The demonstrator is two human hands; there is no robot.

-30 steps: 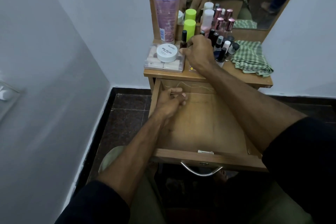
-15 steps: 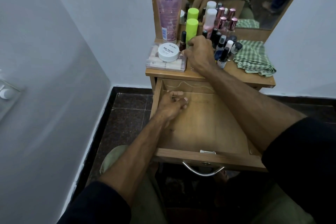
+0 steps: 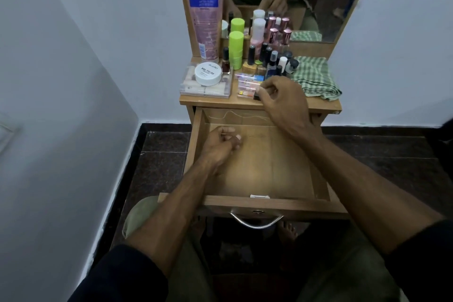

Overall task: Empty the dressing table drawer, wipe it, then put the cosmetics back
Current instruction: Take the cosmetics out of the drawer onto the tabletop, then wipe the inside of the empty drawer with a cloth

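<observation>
Right hand (image 3: 282, 98) pinches a small dark item (image 3: 257, 97), too small to identify, at the dressing table's (image 3: 220, 102) front edge. Left hand (image 3: 220, 144) rests loosely curled in the open drawer (image 3: 269, 167), holding nothing visible. Nail polish bottles (image 3: 269, 56), pink tube (image 3: 206, 19), checked cloth (image 3: 316, 76) stand on top.

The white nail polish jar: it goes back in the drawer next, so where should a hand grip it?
Grip the white nail polish jar by its round rim, coming from above. It lies flat on the clear box, with bottles close behind.
</observation>
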